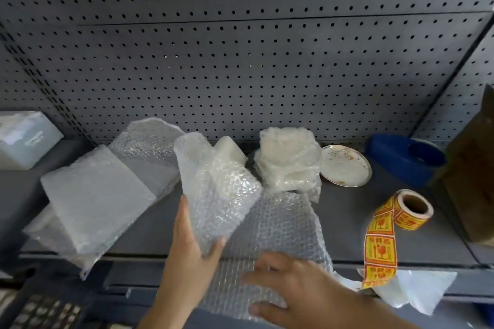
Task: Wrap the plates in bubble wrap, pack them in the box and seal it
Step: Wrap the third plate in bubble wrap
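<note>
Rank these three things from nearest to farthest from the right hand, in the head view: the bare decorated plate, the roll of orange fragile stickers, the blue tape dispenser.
From the right hand:
1. Roll of orange fragile stickers, on the shelf to the right, its strip hanging over the front edge.
2. Bare decorated plate, farther back, beside the wrapped stack.
3. Blue tape dispenser, at the back right, beyond the plate.

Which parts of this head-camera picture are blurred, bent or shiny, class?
Head view: the right hand is smeared by motion blur, the left hand sharper; the wide lens bends the pegboard lines towards the edges; light glints off the bubble wrap; the tissue box at far left is soft.
</note>
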The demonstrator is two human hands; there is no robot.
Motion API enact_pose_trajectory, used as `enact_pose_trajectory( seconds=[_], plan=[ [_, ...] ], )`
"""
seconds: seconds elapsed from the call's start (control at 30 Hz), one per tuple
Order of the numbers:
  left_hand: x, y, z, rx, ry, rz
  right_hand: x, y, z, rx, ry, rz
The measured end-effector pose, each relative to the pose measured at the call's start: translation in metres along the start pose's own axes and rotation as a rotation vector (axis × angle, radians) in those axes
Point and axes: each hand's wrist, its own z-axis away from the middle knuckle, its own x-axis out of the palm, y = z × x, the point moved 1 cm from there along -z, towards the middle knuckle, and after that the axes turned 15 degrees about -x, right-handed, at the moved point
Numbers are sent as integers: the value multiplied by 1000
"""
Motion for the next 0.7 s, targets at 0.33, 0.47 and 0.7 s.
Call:
enact_pose_trajectory(
  seconds=[0.33,0.47,0.7],
  plan=[
    [-10,-33,-7,-365,-52,901,12,66,17,216,-103,195],
    [-18,-35,-5,-235,-146,820,6,76,13,205,-35,107],
    [-1,-32,-3,-285,-36,793,-66,93,29,440,602,91]
  ],
)
